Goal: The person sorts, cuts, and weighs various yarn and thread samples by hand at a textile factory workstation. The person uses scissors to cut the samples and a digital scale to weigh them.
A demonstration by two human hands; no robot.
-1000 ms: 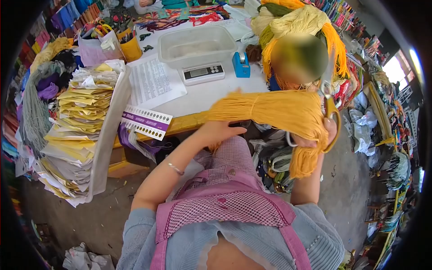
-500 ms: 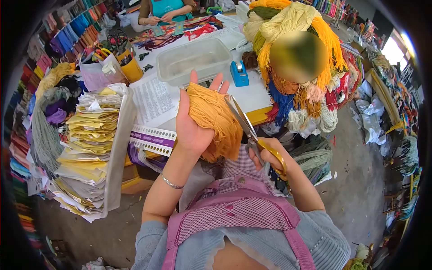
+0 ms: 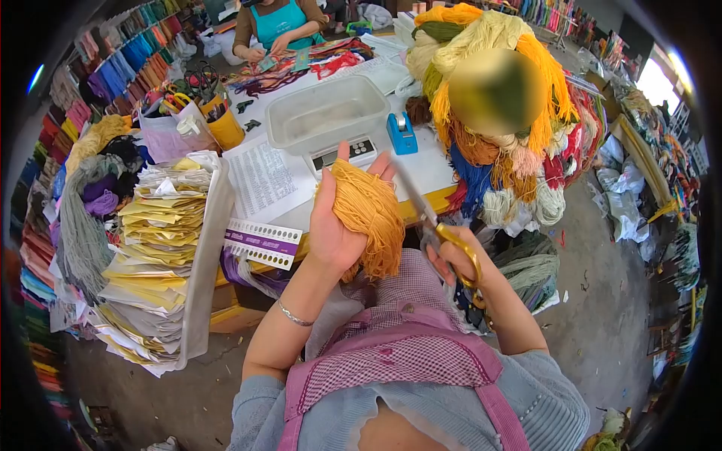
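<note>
An orange-yellow skein of yarn (image 3: pixel 366 210) lies across the palm of my left hand (image 3: pixel 329 237). That hand's fingers reach up behind the skein, and loose strands hang below its palm. My right hand (image 3: pixel 451 259) grips a pair of scissors (image 3: pixel 423 204) by its gold-coloured handles. The blades point up and to the left, just right of the skein and apart from it; motion blurs their tips. Beyond my left fingertips a digital scale (image 3: pixel 346 155) shows under a translucent plastic tub (image 3: pixel 327 135).
A long box (image 3: pixel 203 263) of paper sleeves stands at left, beside a punched card (image 3: pixel 261 244) and a printed sheet (image 3: pixel 263 177). A blue tape dispenser (image 3: pixel 402 134) and a big yarn heap (image 3: pixel 481 161) are at right. Across the table sits another person (image 3: pixel 282 26).
The scissors have moved right, away from the skein. My left hand and the skein sit slightly lower. The view has shifted, showing more of the scale.
</note>
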